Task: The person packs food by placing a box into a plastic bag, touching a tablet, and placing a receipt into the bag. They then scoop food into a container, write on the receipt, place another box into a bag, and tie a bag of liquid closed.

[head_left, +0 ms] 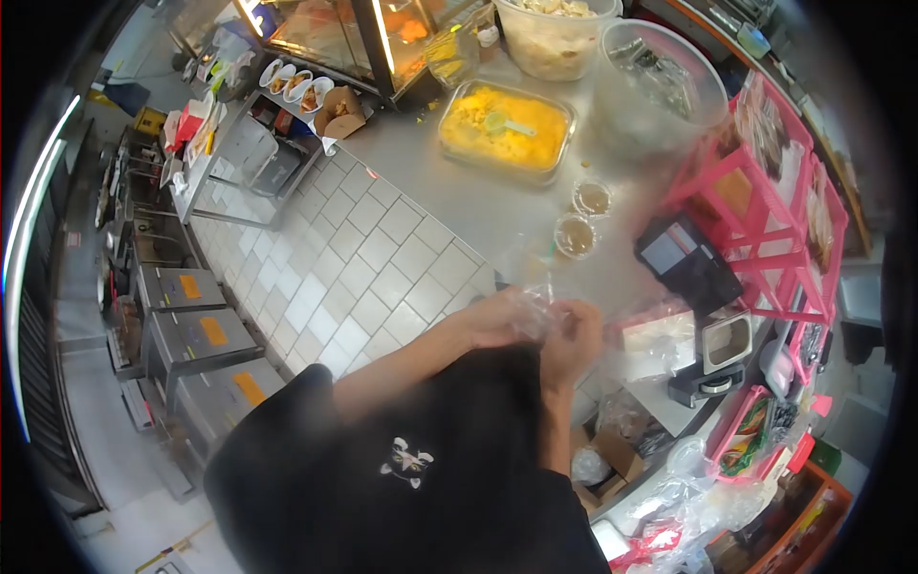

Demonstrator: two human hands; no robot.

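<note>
Both hands are close together in front of my body, at the edge of the steel counter. A clear plastic bag (541, 304) lies between them. My left hand (495, 319) has its fingers wrapped on the bag's left side. On the other side my right hand (577, 335) pinches the bag with bent fingers. Just beyond the hands stand two small lidded cups, one nearer (576, 235) and one farther (593, 198), with brownish contents. Farther back is a clear tray of yellow food (507, 124) with a spoon in it.
Two large clear tubs (660, 86) stand at the back right. Pink plastic racks (755, 210) and a black device (688, 263) are on the right, with a stack of plastic bags (658, 342) nearer. A lit display case (325, 38) is at the back left.
</note>
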